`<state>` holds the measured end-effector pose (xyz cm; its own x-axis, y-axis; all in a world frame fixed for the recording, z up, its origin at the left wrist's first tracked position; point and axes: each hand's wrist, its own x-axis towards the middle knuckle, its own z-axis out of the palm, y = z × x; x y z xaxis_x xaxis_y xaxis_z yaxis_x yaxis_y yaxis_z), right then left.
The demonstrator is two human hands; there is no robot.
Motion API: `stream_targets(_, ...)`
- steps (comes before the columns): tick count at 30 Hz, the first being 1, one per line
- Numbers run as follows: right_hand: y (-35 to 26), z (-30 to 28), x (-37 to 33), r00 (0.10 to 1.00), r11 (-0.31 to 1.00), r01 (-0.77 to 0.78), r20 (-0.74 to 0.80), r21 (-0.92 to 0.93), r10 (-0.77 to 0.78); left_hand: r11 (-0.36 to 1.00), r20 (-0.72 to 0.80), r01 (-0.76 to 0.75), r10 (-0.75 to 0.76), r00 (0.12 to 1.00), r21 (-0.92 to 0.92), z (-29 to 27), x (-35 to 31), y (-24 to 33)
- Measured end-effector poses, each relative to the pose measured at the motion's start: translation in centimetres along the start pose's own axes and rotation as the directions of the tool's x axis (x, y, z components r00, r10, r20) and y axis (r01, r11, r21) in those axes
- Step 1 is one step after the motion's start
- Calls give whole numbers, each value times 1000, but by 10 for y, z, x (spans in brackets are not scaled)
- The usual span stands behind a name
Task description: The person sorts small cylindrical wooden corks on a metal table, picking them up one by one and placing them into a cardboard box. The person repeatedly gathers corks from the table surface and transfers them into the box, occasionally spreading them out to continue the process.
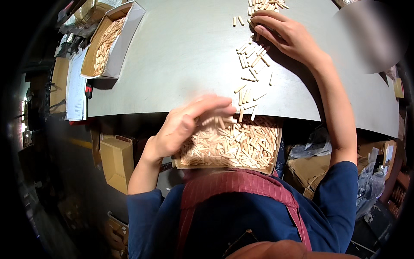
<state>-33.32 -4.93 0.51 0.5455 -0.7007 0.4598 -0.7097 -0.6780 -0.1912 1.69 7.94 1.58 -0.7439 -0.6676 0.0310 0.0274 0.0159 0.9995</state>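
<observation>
Small pale wooden dowels (pixel 250 56) lie strewn in a band over the grey table, down to its front edge. Farther back, more dowels form a denser pile (pixel 265 5). My right hand (pixel 293 39) rests over the dowels near that pile, fingers stretched and slightly bent, with what lies beneath them partly hidden. Below the table edge a cardboard box (pixel 278 142) is filled with dowels (pixel 241 146). Over its left far corner hovers my left hand (pixel 183 125), blurred by motion, its fingers extended. A few dowels are at the edge beside its fingertips.
A white carton (pixel 129 39) of darker dowels stands at the table's far left, next to paper sheets (pixel 76 86) and a red-and-black tool (pixel 89 90). Cardboard boxes (pixel 116 157) sit below on the left. More cardboard (pixel 308 170) and clear plastic (pixel 315 149) lie at the right.
</observation>
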Motion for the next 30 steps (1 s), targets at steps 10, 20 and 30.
stream_targets(10,5,-2,1,998,996,7,-63,90,-1,989,-178,-103,121,977,110,-24,84,9)
stream_targets(20,28,-2,-1,977,995,-8,-210,96,28,995,147,-65,54,988,71,-24,141,-4)
stream_targets(30,34,29,5,922,730,-199,-128,654,366,985,-223,-145,120,967,-98,-37,144,-7)
